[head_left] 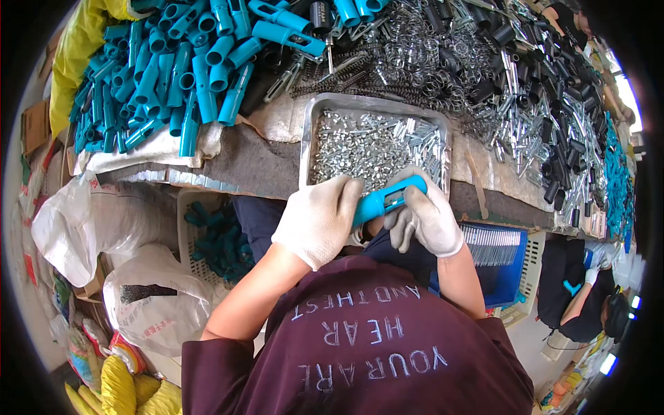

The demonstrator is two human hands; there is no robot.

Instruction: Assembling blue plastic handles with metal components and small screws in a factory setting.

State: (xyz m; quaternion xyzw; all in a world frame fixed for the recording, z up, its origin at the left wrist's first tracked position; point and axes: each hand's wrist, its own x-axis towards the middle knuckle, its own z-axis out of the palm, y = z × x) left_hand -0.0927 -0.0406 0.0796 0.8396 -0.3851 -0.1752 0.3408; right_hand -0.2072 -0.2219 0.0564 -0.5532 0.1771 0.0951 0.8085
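Both my hands wear white knit gloves. A teal plastic tube (374, 206) with a long slot in its side lies slanted between them, just in front of the tray. My left hand (319, 220) is wrapped round its lower left end. At the upper right end, my right hand (430, 220) has its fingers curled against the tube, thumb and forefinger by the slot. Whether a small part is also in those fingers is hidden. Right beyond the hands, a metal tray (307, 149) holds many small silvery metal pieces (349, 145).
Teal tubes (200, 79) are heaped at the far left, springs (422, 59) and black parts (557, 131) to the right. Below the bench edge are a crate (185, 228) of teal parts, a blue bin (508, 294) with metal rods and white bags (155, 315). Another person (570, 277) works at right.
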